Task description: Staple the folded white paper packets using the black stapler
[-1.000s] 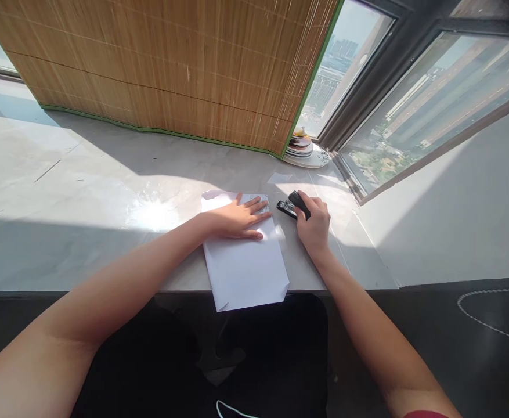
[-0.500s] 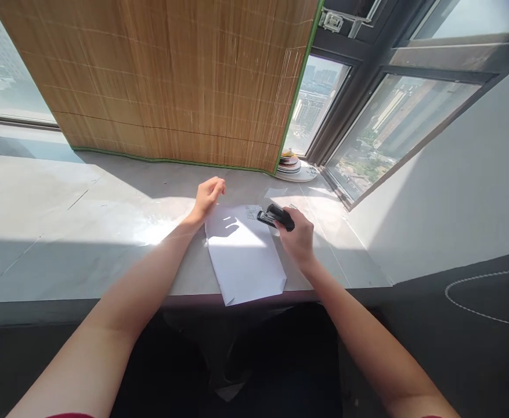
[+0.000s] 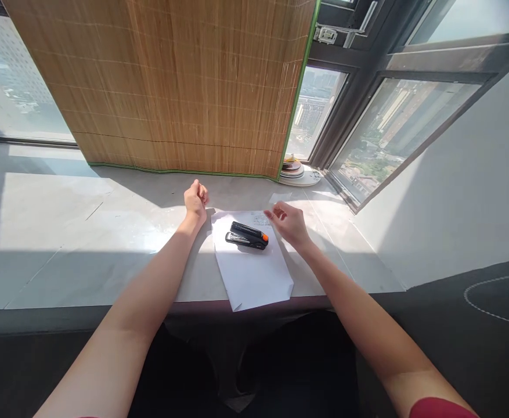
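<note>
A black stapler (image 3: 248,235) with an orange tip at its right end lies on the white sheets of paper (image 3: 254,278) at the ledge's front edge. Small print shows at the paper's top right corner. To the left of the paper, my left hand (image 3: 196,200) is closed with its fingers curled in; whether anything is inside is hidden. My right hand (image 3: 288,222) is over the top right corner of the paper, apart from the stapler, fingers loosely bent and nothing visible between them.
A bamboo blind (image 3: 180,87) with a green edge hangs behind the pale ledge (image 3: 75,273). Stacked plates (image 3: 295,171) stand in the back right corner beside the windows. A small clear piece (image 3: 280,198) lies behind my right hand. A white cord (image 3: 489,281) is at the right.
My right hand has let go of the stapler, which now rests on the paper. My left hand has moved left, away from the paper's top edge. The view has shifted slightly.
</note>
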### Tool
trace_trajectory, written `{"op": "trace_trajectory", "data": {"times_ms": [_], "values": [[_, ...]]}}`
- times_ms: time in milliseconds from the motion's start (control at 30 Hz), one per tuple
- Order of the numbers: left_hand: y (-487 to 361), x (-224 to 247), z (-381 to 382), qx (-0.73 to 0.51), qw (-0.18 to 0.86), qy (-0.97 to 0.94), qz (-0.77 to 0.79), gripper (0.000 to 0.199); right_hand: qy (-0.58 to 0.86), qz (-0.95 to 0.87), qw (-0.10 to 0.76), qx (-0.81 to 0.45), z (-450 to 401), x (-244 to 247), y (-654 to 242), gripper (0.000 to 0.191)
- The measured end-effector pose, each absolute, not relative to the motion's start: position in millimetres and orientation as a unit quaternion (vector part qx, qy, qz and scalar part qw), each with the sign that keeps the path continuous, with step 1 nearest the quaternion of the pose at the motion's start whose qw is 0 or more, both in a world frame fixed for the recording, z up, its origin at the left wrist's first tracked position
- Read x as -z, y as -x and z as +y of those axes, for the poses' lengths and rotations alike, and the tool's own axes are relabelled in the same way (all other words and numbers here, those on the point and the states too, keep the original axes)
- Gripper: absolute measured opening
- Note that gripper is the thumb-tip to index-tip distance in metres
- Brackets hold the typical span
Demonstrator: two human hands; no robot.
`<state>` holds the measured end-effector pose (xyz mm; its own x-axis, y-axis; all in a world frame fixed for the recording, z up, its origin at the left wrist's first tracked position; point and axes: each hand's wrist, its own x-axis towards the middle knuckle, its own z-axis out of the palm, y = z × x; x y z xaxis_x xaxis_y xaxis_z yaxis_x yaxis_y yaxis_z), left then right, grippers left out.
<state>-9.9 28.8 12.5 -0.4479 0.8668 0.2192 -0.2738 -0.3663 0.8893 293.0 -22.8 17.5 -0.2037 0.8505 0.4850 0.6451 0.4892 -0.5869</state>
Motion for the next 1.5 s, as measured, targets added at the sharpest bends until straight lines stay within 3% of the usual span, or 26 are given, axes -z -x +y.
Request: {"op": "trace_trajectory", "data": {"times_ms": [67, 100, 167, 367, 567, 733, 800, 900, 1067, 1233, 1500], "values": [[10, -12, 29, -0.743, 0.385, -0.357, 0.415, 0.064, 0.589, -0.725, 0.348, -0.083, 6, -18, -328, 0.057], [10, -12, 29, -0.743, 0.386, -0.355, 0.416, 0.064, 0.621, -0.719, 0.306, -0.07, 17, -14, -342, 0.058], [10, -12, 30, -0.743, 0.39, -0.352, 0.416, 0.064, 0.663, -0.703, 0.256, -0.037, 31, -3, -362, 0.056], [10, -9, 31, -0.745, 0.396, -0.351, 0.406, 0.064, 0.648, -0.726, 0.226, 0.027, 28, 15, -360, 0.045], [11, -8, 32, -0.743, 0.398, -0.347, 0.412, 0.062, 0.628, -0.726, 0.281, -0.007, 27, 10, -362, 0.056], [13, -6, 35, -0.757, 0.407, -0.33, 0.389, 0.058, 0.49, -0.783, 0.338, -0.181, 5, -1, -336, 0.066], [13, -6, 36, -0.761, 0.408, -0.323, 0.388, 0.058, 0.394, -0.83, 0.318, -0.234, -14, -5, -312, 0.061], [12, -5, 36, -0.764, 0.409, -0.318, 0.384, 0.058, 0.326, -0.891, 0.243, -0.202, -42, -6, -278, 0.047], [11, -6, 36, -0.76, 0.417, -0.322, 0.381, 0.055, 0.384, -0.884, 0.21, -0.162, -63, -2, -263, 0.041], [13, -4, 35, -0.754, 0.416, -0.324, 0.392, 0.053, 0.445, -0.864, 0.193, -0.136, -73, 0, -306, 0.03], [13, -3, 37, -0.754, 0.422, -0.318, 0.391, 0.053, 0.522, -0.816, 0.223, -0.107, -82, 8, -407, 0.038]]}}
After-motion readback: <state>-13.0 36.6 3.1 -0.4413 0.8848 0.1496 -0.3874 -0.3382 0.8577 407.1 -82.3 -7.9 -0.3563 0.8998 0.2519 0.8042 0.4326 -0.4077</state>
